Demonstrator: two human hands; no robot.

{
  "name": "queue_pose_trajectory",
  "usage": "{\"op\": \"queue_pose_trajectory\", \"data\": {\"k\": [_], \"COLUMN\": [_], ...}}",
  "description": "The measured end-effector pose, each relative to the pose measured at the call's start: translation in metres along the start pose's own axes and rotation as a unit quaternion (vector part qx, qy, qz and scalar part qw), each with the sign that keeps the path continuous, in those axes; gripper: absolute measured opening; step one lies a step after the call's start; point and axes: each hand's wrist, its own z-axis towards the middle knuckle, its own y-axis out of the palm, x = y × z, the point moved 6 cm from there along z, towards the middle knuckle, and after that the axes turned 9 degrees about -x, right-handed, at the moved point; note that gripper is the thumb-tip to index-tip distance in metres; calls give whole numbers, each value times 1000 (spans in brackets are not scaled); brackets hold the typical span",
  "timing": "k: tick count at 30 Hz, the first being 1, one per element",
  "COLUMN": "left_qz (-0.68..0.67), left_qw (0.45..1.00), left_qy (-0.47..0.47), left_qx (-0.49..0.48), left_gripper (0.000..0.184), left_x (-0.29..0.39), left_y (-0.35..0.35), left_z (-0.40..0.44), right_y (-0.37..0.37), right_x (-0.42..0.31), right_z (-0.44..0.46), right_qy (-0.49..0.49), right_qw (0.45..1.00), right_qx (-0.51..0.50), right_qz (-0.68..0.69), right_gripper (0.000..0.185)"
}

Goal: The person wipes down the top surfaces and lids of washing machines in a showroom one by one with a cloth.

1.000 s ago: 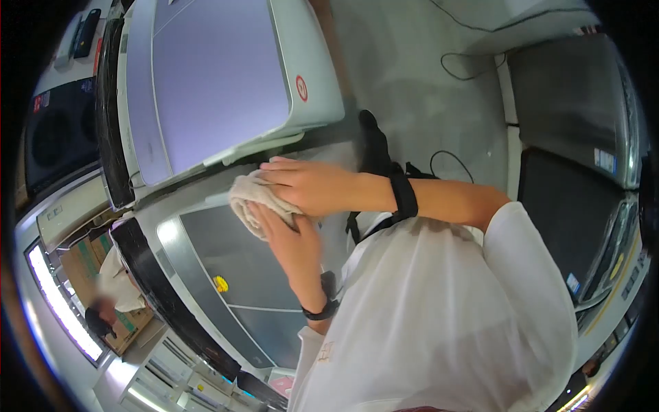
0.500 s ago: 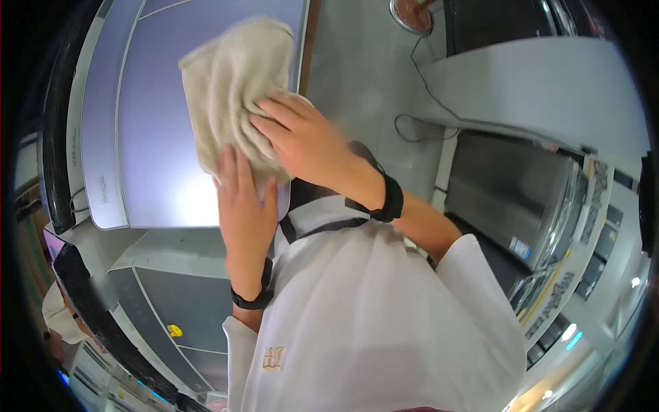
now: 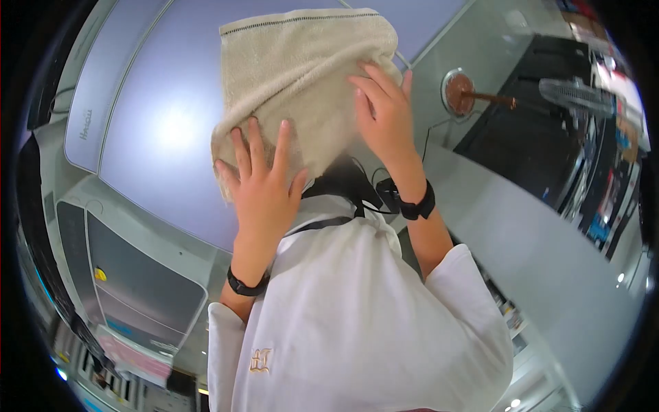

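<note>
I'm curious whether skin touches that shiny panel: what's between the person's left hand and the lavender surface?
In the head view, the beige cloth lies between the left hand and the lavender panel.

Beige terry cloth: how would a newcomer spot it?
Start at the large glossy lavender panel, upper left. Partly covering it, under the left hand and right hand, is the beige terry cloth. A dark stitched line near its top edge sets it apart from the smooth panel.

Beige cloth (image 3: 292, 79) w/ blk dashes
</note>
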Motion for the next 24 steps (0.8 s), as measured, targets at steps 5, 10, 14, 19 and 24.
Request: {"op": "queue_pose_trajectory", "data": {"k": [5,10,14,19,24], "left_qz": [15,4,-35,-46,-30], "left_qw": [993,982,973,955,942], "left_qy": [-119,-184,-212,-274,-312], "left_qx": [8,41,81,108,121], "left_gripper": [86,84,79,75,71], "left_x": [40,56,62,75,82], "left_y": [1,3,5,18,16], "left_z": [42,59,56,55,67], "right_y": [-47,-32,-22,-34,-36], "right_x": [24,23,5,25,61], "right_z": [55,90,91,103,123], "right_qy": [25,-145,-245,-205,6], "right_qw": [995,988,959,938,951], "right_qx": [-68,-52,-141,-219,-261], "right_qz": [66,9,-19,174,168], "right_gripper": [19,26,33,40,49]}}
